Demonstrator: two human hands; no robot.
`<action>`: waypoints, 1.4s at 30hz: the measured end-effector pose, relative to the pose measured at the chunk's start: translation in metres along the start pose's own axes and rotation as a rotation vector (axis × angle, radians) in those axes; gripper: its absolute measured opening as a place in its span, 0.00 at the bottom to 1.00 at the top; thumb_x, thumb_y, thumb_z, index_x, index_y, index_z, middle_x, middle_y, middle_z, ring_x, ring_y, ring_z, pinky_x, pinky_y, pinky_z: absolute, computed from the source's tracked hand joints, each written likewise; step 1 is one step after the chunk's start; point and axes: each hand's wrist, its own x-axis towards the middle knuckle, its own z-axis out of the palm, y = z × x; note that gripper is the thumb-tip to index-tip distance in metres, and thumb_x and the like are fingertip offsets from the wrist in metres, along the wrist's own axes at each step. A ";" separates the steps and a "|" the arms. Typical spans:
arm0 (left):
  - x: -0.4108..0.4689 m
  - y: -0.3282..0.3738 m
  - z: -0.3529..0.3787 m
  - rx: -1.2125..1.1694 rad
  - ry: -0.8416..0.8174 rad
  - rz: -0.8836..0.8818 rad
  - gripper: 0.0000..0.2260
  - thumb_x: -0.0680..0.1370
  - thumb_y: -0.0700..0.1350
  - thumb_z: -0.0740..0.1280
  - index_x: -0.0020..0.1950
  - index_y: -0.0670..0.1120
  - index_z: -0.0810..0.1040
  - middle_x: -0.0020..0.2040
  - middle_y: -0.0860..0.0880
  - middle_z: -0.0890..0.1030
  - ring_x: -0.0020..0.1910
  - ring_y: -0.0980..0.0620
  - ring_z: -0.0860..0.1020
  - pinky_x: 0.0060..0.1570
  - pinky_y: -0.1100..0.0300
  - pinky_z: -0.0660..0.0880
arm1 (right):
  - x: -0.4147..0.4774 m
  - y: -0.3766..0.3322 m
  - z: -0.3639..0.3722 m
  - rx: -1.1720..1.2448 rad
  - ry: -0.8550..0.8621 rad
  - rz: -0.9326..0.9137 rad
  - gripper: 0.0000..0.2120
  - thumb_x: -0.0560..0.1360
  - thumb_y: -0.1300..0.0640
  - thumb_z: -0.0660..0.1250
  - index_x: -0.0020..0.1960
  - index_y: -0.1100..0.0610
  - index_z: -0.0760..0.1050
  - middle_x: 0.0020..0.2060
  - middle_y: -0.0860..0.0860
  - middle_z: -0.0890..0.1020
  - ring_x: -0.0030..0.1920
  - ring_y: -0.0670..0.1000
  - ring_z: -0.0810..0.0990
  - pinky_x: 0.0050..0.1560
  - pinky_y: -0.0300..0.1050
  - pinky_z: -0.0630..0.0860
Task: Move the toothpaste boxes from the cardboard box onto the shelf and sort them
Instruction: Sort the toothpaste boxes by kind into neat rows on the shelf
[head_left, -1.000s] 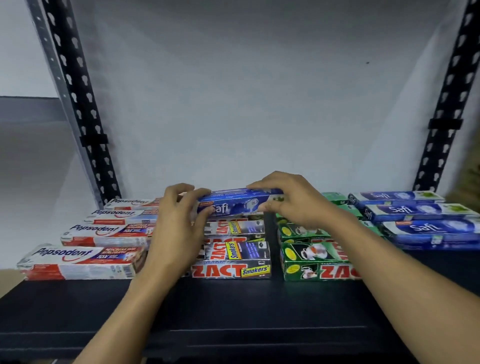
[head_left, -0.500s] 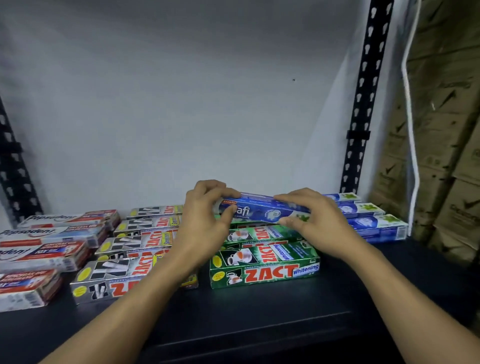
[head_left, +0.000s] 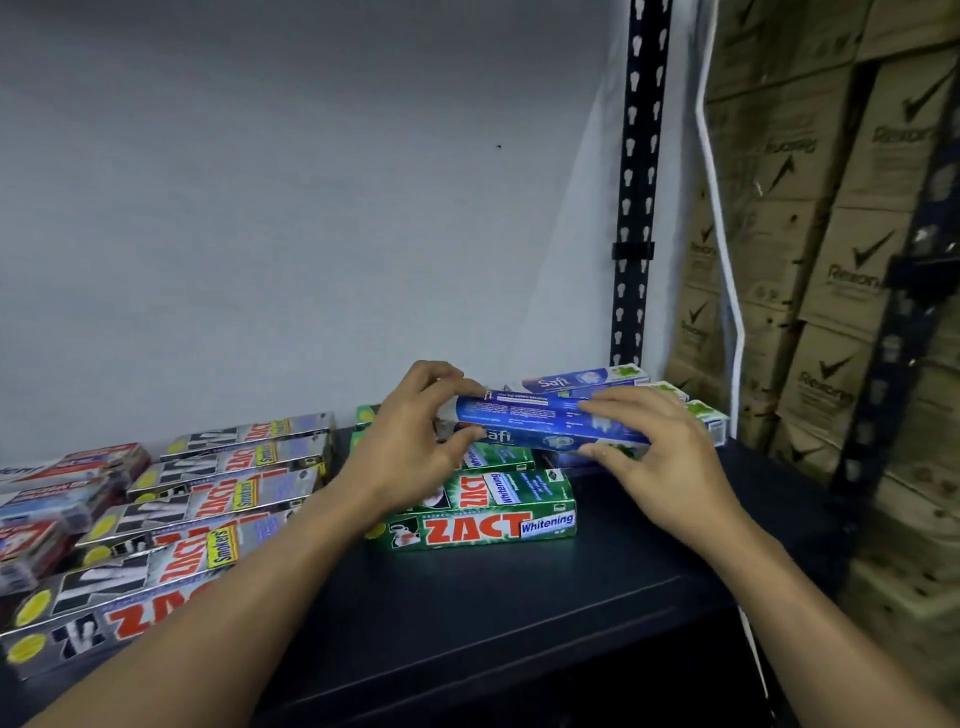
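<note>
A blue Safi toothpaste box (head_left: 530, 418) hangs level above the shelf, held at both ends. My left hand (head_left: 410, 441) pinches its left end between thumb and fingers. My right hand (head_left: 660, 452) grips the right end. Below it lie green Zact Whitening boxes (head_left: 483, 514) on the dark shelf (head_left: 519, 613). More blue Safi boxes (head_left: 582, 378) sit in a row behind and to the right, partly hidden by the held box. Silver Zact Smokers boxes (head_left: 208, 499) fill the left middle. The cardboard box is out of view.
Red and white Pepsodent boxes (head_left: 57, 483) lie at the far left. A black perforated shelf upright (head_left: 636, 208) stands at the back right. Stacked brown cartons (head_left: 841, 260) rise beyond the shelf on the right, with a white cable (head_left: 719, 208) hanging in front of them.
Both hands have carried the blue box rightward from over the Smokers boxes to above the green Whitening boxes, near the Safi row. The view has swung right with them.
</note>
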 end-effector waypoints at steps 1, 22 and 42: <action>0.000 0.003 0.000 0.012 -0.047 -0.005 0.17 0.77 0.49 0.72 0.66 0.55 0.76 0.65 0.55 0.71 0.64 0.58 0.70 0.58 0.60 0.77 | -0.003 0.000 -0.003 -0.002 0.014 0.001 0.20 0.69 0.56 0.79 0.60 0.47 0.82 0.58 0.43 0.80 0.63 0.47 0.75 0.67 0.43 0.68; -0.030 0.042 -0.007 -0.150 0.029 -0.026 0.11 0.77 0.51 0.72 0.58 0.57 0.79 0.58 0.59 0.77 0.58 0.62 0.75 0.55 0.57 0.77 | -0.032 -0.012 -0.043 0.205 0.085 0.110 0.16 0.70 0.53 0.77 0.57 0.47 0.83 0.59 0.40 0.79 0.63 0.43 0.77 0.66 0.53 0.73; -0.036 0.054 -0.004 -0.309 0.020 -0.035 0.22 0.78 0.45 0.72 0.68 0.59 0.70 0.62 0.60 0.72 0.64 0.59 0.73 0.57 0.57 0.79 | -0.021 -0.012 -0.060 0.556 -0.098 0.231 0.23 0.77 0.60 0.70 0.67 0.40 0.75 0.63 0.46 0.80 0.63 0.49 0.79 0.60 0.46 0.78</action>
